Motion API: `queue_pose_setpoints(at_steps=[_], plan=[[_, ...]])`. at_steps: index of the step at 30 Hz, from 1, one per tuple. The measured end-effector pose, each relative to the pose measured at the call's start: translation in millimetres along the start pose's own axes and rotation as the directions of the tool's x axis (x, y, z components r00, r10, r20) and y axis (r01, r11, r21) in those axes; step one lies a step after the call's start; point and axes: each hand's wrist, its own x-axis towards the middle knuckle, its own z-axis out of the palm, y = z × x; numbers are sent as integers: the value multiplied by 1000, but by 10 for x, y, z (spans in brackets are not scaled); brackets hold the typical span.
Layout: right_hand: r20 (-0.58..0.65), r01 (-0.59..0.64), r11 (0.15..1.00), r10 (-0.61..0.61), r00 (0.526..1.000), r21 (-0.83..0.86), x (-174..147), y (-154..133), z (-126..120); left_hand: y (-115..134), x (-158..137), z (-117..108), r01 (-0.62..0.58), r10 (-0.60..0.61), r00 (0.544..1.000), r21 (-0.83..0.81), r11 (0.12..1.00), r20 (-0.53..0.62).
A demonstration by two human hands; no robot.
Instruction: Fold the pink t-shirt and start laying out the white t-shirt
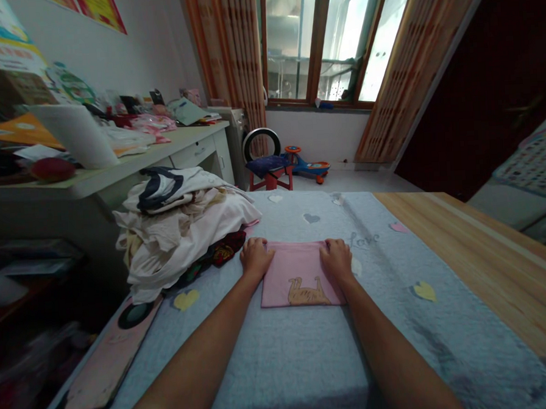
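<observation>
A folded pink garment (299, 270) lies flat on the blue bedspread (389, 326), with a tan animal print near its front edge. At its far left corner, my left hand (256, 258) has its fingers curled over the cloth. My right hand (338, 259) grips the far right corner in the same way, thumb on top. The fingertips of both hands are partly hidden behind the cloth's far edge. Left of my left hand rises a heap of crumpled clothes (191, 215), mostly white and beige, with a dark patterned piece at the bottom.
A long pink board with a dark rim (111, 353) lies at the bedspread's left edge. Beyond the heap is a cluttered desk (156, 156) with a paper roll (75, 135). A bare wooden surface (486, 248) runs along the right. A red stool (271, 179) stands beyond the far edge.
</observation>
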Motion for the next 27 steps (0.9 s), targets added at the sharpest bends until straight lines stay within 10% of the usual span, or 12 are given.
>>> queue_pose_setpoints(at_steps=[7,14,19,27], plan=[[-152,39,994,-22,988,106,-5,65,108,2,-76,9,5,-1,997,48,999,-79],[77,-8,999,11,997,-33,151,11,-21,11,13,-27,-22,22,999,18,1000,24],[115,113,985,-128,985,131,175,56,-57,18,28,-60,-176,189,980,-168,970,64],[134,74,911,-139,981,406,162,83,-60,5,85,-56,-47,118,980,-382,923,163]])
